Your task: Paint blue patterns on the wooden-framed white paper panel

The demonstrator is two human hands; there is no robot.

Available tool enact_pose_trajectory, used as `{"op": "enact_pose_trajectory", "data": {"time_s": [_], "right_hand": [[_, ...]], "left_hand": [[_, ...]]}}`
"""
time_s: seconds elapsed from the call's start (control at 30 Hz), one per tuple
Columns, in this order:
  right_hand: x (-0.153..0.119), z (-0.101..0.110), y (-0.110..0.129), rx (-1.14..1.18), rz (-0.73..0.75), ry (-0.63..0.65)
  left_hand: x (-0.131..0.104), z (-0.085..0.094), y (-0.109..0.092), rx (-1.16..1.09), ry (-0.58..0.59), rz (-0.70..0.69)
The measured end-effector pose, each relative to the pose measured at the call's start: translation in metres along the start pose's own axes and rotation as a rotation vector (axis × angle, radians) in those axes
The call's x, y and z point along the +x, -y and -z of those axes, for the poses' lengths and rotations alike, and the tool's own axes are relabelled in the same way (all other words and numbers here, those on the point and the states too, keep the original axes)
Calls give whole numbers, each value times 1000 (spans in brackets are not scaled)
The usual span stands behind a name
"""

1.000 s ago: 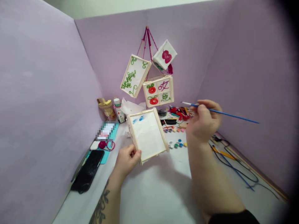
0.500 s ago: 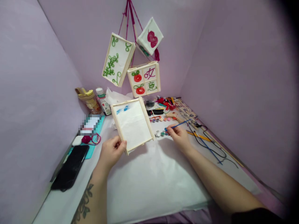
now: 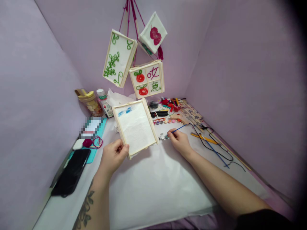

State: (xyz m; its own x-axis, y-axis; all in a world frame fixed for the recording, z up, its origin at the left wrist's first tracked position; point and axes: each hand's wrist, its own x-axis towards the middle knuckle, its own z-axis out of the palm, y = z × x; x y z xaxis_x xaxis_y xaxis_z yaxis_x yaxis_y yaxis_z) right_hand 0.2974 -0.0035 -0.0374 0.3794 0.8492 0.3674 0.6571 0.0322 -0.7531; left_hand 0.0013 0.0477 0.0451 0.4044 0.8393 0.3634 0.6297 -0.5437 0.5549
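My left hand (image 3: 115,156) grips the lower left corner of a wooden-framed white panel (image 3: 137,131), tilted up above the table. Blue paint marks (image 3: 125,111) show near the panel's top left. To the right, my right hand (image 3: 179,142) pinches a thin blue paintbrush (image 3: 180,128), its handle pointing up and right. The brush tip is hidden by the fingers, close to a short row of small paint pots (image 3: 163,136). A second row of coloured paint pots (image 3: 168,121) sits farther back.
Decorated framed boxes (image 3: 120,59) hang from purple cords at the back. On the left are a black phone (image 3: 72,172), purple yarn (image 3: 87,143), a white bottle (image 3: 105,103) and a yellow-lidded jar (image 3: 92,103). Black pliers (image 3: 159,113), a yellow tool (image 3: 203,138) and black cable (image 3: 224,156) lie rightward.
My right hand has shifted slightly left with the paintbrush, over the paint pots. The framed panel stays in my left hand, almost in the same place; the view has moved slightly.
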Motion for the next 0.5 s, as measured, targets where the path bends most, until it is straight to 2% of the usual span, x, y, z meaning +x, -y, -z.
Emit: {"op": "enact_pose_trajectory", "data": {"time_s": [0.5], "right_hand": [[1,-2,0,-50,20,13]], "left_hand": [[1,1,-3,0,19,26]]}}
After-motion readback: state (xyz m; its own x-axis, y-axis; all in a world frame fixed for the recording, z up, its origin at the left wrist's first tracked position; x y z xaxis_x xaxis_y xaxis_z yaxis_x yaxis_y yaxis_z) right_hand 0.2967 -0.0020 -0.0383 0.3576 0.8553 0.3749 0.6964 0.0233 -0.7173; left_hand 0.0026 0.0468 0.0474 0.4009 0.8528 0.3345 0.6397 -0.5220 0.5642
